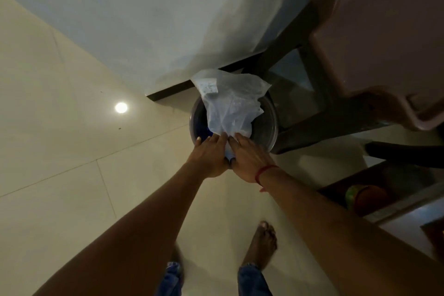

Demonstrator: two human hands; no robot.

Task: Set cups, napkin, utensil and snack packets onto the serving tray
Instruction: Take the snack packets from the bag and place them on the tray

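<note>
Your left hand point(209, 154) and right hand point(248, 157) pinched the clear bag point(229, 103) together just beyond your fingertips; best lifted steadily over the round bowl point(270, 122)

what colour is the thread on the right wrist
Red, a thin thread around the right wrist, clearest in the head view.

One bag point(230, 103) – one bin point(269, 125) – two hands point(209, 156)

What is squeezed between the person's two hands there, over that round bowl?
In the head view, the left hand and right hand press together on the bottom of a clear plastic bag, with something blue inside. It hangs over the metal bowl.
</note>
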